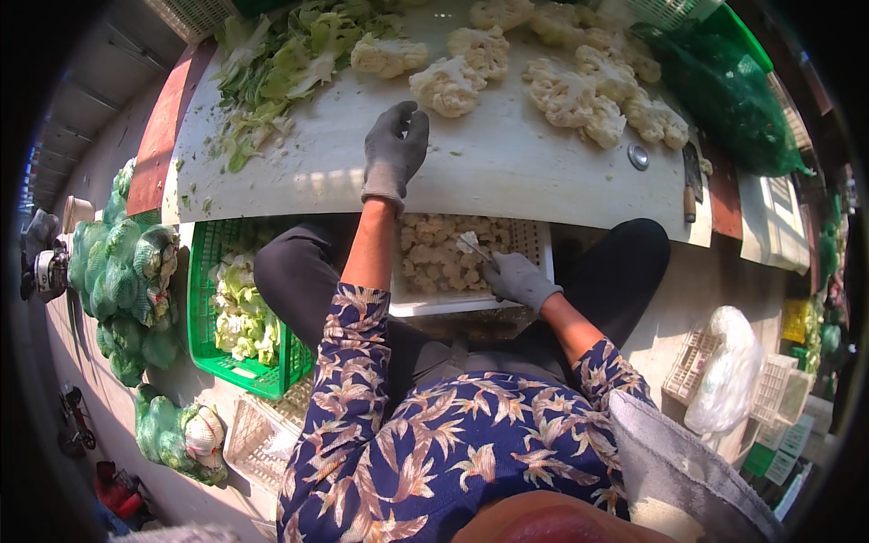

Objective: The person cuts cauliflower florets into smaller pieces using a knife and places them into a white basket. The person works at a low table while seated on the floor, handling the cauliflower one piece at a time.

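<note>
My left hand (397,149), in a grey knit glove, is over the white tabletop (489,180). Its fingers are half curled and apart, with nothing seen in them, just short of a trimmed cauliflower head (447,87). Below the table's front edge, my gloved right hand (519,277) grips a small knife (481,248). A whitish patch, either a scrap of cauliflower or glare, shows at the blade. Under the knife, cut cauliflower florets (434,261) fill much of a white plastic crate (445,309) between my knees. The table hides its far part.
More cauliflower heads (570,102) lie at the back right, trimmed leaves (292,61) at the back left. A cleaver (690,183) and a round metal lid (638,157) rest at right. A green crate (234,373) of leaves and netted cauliflower sacks (122,265) stand left on the floor.
</note>
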The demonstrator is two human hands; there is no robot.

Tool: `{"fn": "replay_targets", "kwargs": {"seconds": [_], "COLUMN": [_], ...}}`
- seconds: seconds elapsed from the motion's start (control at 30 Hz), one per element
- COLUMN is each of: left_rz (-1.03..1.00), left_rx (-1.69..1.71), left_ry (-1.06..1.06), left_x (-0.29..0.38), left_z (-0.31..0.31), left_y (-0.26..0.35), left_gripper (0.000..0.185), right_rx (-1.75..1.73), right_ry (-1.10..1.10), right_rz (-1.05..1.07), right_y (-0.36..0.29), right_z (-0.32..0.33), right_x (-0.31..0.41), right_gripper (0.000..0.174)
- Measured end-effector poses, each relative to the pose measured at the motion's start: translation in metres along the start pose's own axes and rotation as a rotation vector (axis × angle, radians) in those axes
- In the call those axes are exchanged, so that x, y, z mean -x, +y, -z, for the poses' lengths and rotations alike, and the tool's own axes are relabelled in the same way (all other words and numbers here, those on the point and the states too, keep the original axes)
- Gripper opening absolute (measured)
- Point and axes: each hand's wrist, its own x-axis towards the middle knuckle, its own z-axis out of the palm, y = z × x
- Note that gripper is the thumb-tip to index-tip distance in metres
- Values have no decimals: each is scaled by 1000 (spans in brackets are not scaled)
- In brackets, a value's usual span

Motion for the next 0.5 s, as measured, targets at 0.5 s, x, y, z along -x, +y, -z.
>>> {"fn": "replay_targets", "kwargs": {"seconds": [0.5], "left_rz": [-205], "left_rx": [-426], "left_ry": [-1], "left_x": [-62], "left_z": [-26], "left_y": [-32], "left_gripper": [58], "right_rx": [272], "right_ry": [120], "right_rz": [-114], "right_y": [15], "right_z": [-3], "right_x": [-10], "right_gripper": [30]}}
